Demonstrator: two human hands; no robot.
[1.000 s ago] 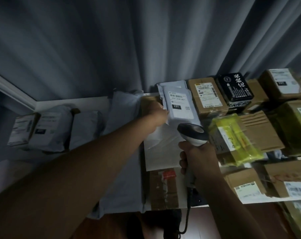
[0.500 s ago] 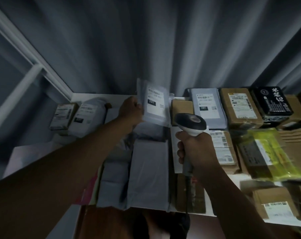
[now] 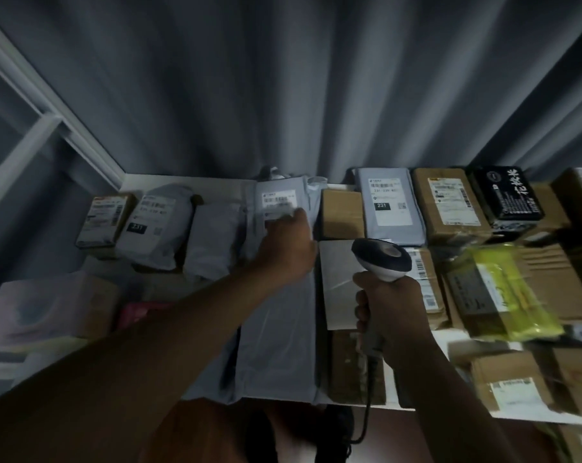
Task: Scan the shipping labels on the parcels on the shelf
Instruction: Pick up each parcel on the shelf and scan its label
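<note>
Head view: nearest the camera, two bare forearms reach forward over the white shelf point(image 3: 142, 185), which is crowded with parcels. The right hand point(image 3: 391, 309) is wrapped tightly round the grey handle of a corded barcode scanner point(image 3: 381, 259), whose dark, rounded head tilts forward above a pale flat parcel point(image 3: 338, 282); the cable hangs down below the fist. Farther out, the left hand point(image 3: 288, 248) lies on a grey poly mailer point(image 3: 276, 208) at the back of the shelf, its fingers over the lower corner of the mailer's white shipping label point(image 3: 277, 203); motion blur hides whether the fingers pinch the bag or merely press on it. Just to the right of that mailer stands a small brown carton point(image 3: 341, 213), then a second grey mailer point(image 3: 388, 208) with a label reading 231, a brown box point(image 3: 448, 205) and a black box point(image 3: 505, 197) with white characters. A yellow-wrapped parcel point(image 3: 503, 292) lies on the right, in front of that row. On the left sit a white bag point(image 3: 152, 228), also marked 231, and a small labelled box point(image 3: 104, 218). Behind everything hangs a grey pleated curtain point(image 3: 282, 81).
</note>
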